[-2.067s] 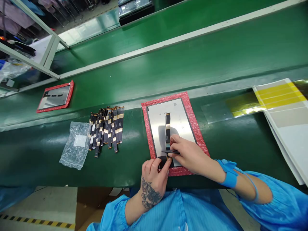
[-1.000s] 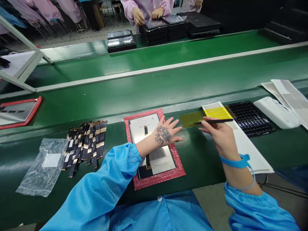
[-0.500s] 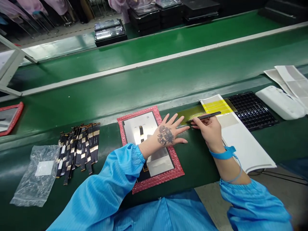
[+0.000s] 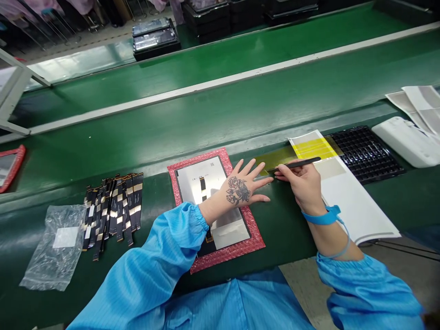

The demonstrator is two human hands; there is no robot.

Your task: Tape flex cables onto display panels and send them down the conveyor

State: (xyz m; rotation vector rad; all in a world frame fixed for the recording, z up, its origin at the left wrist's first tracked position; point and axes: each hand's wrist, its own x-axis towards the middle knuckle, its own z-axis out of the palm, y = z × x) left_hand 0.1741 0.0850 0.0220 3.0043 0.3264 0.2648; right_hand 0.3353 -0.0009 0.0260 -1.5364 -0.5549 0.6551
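- The slim black tweezers (image 4: pixel 298 163) are pinched in the fingers of the right hand (image 4: pixel 302 183), lying nearly level with their tips pointing left, over the translucent yellow adhesive film (image 4: pixel 275 158) that lies on the green bench surface (image 4: pixel 103 151).
- The right hand is closed around the tweezers, knuckles up, just right of the panel; a blue wrist strap (image 4: pixel 321 215) circles its wrist.
- The left hand (image 4: pixel 240 188), with a flower tattoo on its back, is spread flat with fingers apart and holds nothing; it rests on the right edge of the flat silver-grey rectangular panel (image 4: pixel 197 181) and its fingertips reach towards the tweezer tips, close to them.
- The panel lies on a red bubble-wrap mat (image 4: pixel 227 252), near the bench's front edge; a narrow black and gold flex ribbon cable (image 4: pixel 203 185) runs down the panel's middle, partly hidden by the blue sleeve.
- Just right of the film lies a white backing sheet with yellow stripes (image 4: pixel 343 197), and beyond it a black gridded plastic tray (image 4: pixel 364 153) and a white oblong plastic casing (image 4: pixel 407 140).
- Left of the mat, well apart from it, is a fanned pile of black and gold flex ribbon cables (image 4: pixel 115 208), with a crumpled clear plastic bag (image 4: pixel 57 247) beside it.
- Across the green conveyor belt (image 4: pixel 240 110) stand stacked black trays (image 4: pixel 156 36).
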